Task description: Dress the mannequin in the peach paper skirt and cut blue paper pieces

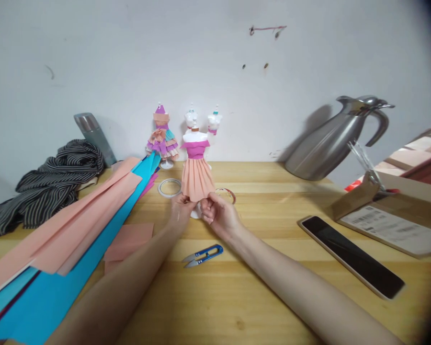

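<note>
A small white dress form wears a magenta off-shoulder top [196,150] and a pleated peach paper skirt [197,179]. My left hand [180,208] pinches the skirt's lower left edge. At the lower right edge, my right hand [217,211] holds the hem between thumb and curled fingers. The white round base of the form shows between my hands. Blue thread snips [203,255] lie on the wooden table [233,297] in front of them. A roll of white tape [169,188] lies behind my left hand, and another ring is partly hidden behind my right.
Other small forms stand at the wall, one in a ruffled dress [162,139]. Peach and blue paper sheets [89,215], a striped cloth [62,177] and a bottle [95,136] are left. A steel jug [326,139], phone [352,256] and cardboard box [398,215] are right.
</note>
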Action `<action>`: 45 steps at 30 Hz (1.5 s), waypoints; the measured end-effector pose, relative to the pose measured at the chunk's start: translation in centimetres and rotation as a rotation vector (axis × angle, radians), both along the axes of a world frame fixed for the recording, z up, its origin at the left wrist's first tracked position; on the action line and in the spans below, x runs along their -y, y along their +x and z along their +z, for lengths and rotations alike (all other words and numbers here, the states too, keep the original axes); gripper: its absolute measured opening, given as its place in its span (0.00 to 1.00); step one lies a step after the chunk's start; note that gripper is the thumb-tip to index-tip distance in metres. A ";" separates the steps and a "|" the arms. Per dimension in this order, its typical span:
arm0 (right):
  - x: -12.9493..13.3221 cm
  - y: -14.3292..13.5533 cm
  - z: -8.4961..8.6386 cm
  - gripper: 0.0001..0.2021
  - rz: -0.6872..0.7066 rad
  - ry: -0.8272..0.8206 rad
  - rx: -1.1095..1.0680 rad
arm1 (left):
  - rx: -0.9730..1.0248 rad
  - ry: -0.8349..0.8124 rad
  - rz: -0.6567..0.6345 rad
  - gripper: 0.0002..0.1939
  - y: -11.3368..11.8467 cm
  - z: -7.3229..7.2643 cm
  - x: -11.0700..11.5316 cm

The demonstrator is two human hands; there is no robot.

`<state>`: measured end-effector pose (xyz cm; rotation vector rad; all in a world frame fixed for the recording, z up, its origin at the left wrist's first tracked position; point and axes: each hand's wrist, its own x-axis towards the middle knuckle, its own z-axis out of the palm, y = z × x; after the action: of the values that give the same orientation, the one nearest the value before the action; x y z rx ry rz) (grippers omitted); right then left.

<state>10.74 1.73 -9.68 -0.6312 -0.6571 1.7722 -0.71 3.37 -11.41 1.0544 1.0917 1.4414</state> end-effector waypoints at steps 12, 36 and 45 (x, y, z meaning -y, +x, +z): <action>0.3 -0.3 -0.6 0.10 0.013 0.084 0.077 | -0.001 0.024 0.005 0.10 0.0 -0.2 -0.2; 3.3 2.3 4.2 0.16 0.853 1.043 1.787 | 0.012 -0.025 0.067 0.13 0.1 -0.4 -0.3; 5.5 0.6 5.2 0.11 0.874 1.119 2.012 | -0.023 -0.037 0.038 0.07 0.2 0.1 -0.1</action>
<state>11.29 -3.80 -4.48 -1.1942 -3.2464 0.3782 -0.55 3.44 -11.30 1.0312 1.1564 1.4366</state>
